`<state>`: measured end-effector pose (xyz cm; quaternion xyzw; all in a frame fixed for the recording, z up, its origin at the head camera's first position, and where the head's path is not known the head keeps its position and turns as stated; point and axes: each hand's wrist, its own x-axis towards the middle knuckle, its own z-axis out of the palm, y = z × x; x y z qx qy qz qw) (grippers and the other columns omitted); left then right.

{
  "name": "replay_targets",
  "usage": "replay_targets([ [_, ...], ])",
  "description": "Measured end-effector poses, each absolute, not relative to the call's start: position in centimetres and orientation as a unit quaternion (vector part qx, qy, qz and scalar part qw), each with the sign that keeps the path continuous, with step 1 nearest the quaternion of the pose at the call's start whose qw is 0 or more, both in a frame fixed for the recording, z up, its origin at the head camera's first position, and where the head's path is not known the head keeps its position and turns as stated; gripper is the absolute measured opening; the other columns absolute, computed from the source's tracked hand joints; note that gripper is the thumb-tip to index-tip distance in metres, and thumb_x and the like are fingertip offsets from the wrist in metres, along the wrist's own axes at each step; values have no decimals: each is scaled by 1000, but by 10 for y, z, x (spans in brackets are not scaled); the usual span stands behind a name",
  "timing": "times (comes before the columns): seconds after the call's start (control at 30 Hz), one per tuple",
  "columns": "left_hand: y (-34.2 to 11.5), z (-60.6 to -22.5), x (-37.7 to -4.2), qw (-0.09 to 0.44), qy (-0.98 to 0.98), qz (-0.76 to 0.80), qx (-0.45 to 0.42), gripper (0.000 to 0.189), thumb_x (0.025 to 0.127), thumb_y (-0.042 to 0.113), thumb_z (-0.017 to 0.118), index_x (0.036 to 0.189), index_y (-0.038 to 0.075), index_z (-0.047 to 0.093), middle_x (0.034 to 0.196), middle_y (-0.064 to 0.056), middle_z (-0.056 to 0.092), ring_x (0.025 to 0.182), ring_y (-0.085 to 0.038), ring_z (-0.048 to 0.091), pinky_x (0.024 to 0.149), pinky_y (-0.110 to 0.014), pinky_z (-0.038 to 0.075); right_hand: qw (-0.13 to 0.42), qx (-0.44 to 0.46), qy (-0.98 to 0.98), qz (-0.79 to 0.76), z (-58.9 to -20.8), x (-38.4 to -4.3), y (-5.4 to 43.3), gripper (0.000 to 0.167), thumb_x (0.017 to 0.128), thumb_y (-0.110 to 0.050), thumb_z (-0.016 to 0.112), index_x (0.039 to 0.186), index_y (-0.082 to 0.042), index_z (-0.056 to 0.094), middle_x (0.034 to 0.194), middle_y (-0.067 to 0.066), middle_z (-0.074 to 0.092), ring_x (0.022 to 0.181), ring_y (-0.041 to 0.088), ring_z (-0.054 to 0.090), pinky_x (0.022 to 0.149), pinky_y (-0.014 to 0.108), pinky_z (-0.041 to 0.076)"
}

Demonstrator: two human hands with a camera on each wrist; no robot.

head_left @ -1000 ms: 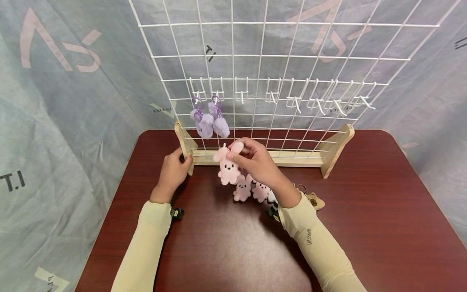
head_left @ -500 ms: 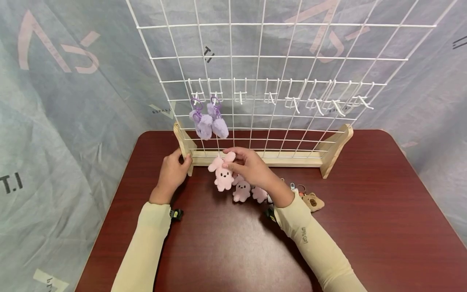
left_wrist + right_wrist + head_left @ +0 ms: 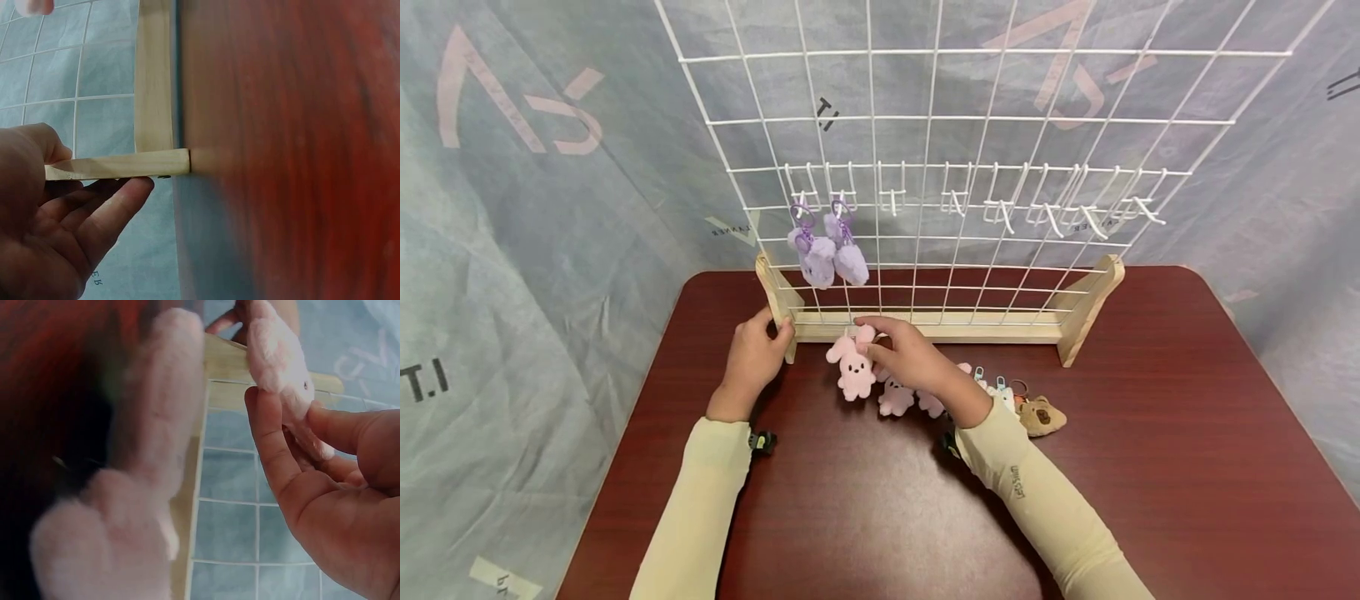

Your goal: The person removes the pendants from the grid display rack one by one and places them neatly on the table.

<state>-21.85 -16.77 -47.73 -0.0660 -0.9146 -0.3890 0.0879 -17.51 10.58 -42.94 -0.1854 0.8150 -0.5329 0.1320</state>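
A white wire rack (image 3: 1015, 332) with a wooden base stands on the dark red bench (image 3: 865, 517). In front of the rack's base, toward its left end, is a pink bunny toy (image 3: 855, 375), pinched by its ear between the thumb and fingers of the right hand (image 3: 910, 354); whether it touches the bench is unclear. The left hand (image 3: 758, 346) has its fingers clasped about the wooden leg (image 3: 775, 287) at the rack's left end. Two purple toys (image 3: 852, 260) hang from the rack's leftmost hooks, and more white hooks (image 3: 955, 202) run along the rack to their right. Before the rack lie other pink toys (image 3: 896, 398), white toys (image 3: 1004, 400) and a brown toy (image 3: 1041, 415), the right hand and wrist hiding part of this row. Grey cloth (image 3: 550, 267) hangs behind the rack.
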Motion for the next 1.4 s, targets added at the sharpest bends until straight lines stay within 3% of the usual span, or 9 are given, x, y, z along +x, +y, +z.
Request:
replay_targets([
  [0.2, -168, -478, -218, 88, -914, -391, -65, 25, 106, 28, 60, 117, 9, 70, 98, -17, 79, 92, -33, 75, 88, -55, 58, 135, -191, 841, -489, -435, -175, 101, 49, 107, -12, 61, 154, -2, 51, 95, 17, 74, 78, 42, 73, 62, 30, 57],
  [0.33, -168, -477, -218, 88, -914, -391, -66, 24, 106, 28, 60, 117, 9, 70, 98, -17, 79, 90, -32, 75, 86, -54, 58, 135, -202, 845, -476, -440, -176, 100, 48, 106, -10, 61, 153, 1, 52, 116, 20, 71, 76, 33, 74, 62, 22, 54],
  [0.43, -167, -477, -218, 89, -914, -389, -66, 25, 106, 28, 60, 118, 9, 70, 97, -17, 79, 89, -32, 75, 86, -54, 58, 131, -211, 850, -465, -444, -177, 99, 46, 105, -8, 62, 150, 2, 54, 132, 21, 66, 76, 28, 74, 71, 23, 56],
  [0.6, -167, -478, -219, 85, -915, -388, -64, 26, 106, 29, 60, 121, 9, 70, 97, -17, 79, 88, -31, 76, 85, -53, 59, 133, -214, 871, -421, -447, -176, 100, 41, 105, -12, 64, 144, 0, 61, 134, 20, 69, 84, 27, 75, 86, 32, 57],
  [0.7, -168, -478, -219, 83, -915, -389, -63, 28, 106, 29, 59, 122, 9, 70, 99, -17, 79, 87, -31, 76, 85, -53, 59, 152, -210, 879, -400, -447, -175, 99, 37, 104, -11, 65, 140, -2, 65, 134, 19, 71, 84, 22, 75, 85, 31, 58],
  [0.83, -168, -477, -218, 84, -915, -389, -64, 30, 107, 30, 58, 124, 8, 69, 101, -18, 79, 87, -30, 76, 84, -53, 59, 174, -197, 879, -397, -448, -174, 97, 31, 104, -7, 65, 135, -2, 66, 122, 21, 74, 74, 20, 77, 69, 26, 60],
  [1.03, -169, -478, -217, 83, -915, -389, -66, 30, 107, 30, 58, 124, 8, 69, 98, -17, 79, 84, -30, 76, 82, -52, 59, 143, -187, 899, -369, -451, -174, 95, 25, 101, -8, 69, 125, -5, 72, 121, 15, 74, 91, 17, 72, 93, 34, 56],
  [1.2, -168, -478, -217, 81, -915, -389, -63, 29, 107, 29, 59, 124, 8, 69, 98, -17, 79, 85, -30, 75, 82, -52, 59, 114, -200, 907, -354, -454, -175, 95, 23, 99, -7, 72, 121, -4, 74, 115, 14, 76, 100, 22, 68, 96, 39, 55],
  [1.4, -168, -477, -217, 79, -915, -391, -66, 29, 107, 28, 59, 125, 8, 69, 100, -18, 79, 83, -30, 75, 80, -52, 59, 81, -207, 914, -339, -456, -177, 96, 21, 95, -5, 75, 116, -3, 76, 106, 10, 77, 95, 20, 69, 92, 35, 55],
])
